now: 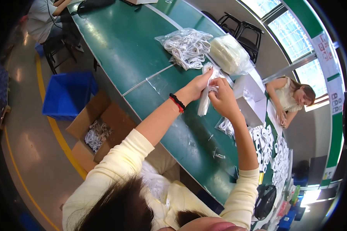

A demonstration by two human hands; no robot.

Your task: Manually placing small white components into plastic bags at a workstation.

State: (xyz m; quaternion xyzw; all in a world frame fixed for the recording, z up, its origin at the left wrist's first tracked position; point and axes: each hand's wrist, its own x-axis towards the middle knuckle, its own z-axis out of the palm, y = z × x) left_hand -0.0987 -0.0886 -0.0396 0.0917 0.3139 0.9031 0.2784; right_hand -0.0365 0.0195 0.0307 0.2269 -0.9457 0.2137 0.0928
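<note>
Left hand (198, 86) and right hand (221, 96) fingers pinching small clear bag (205, 101) of white cables, held over green table (135, 46) middle. Beyond: loose cable bag (187, 46), white bundle (229, 54), white box (252, 100) near far edge.

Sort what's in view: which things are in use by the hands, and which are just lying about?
In use:
left hand
right hand
white bundle in a clear bag, held by both

Lying about:
bag of white cables
white box
cardboard box on the floor
blue bin
</note>
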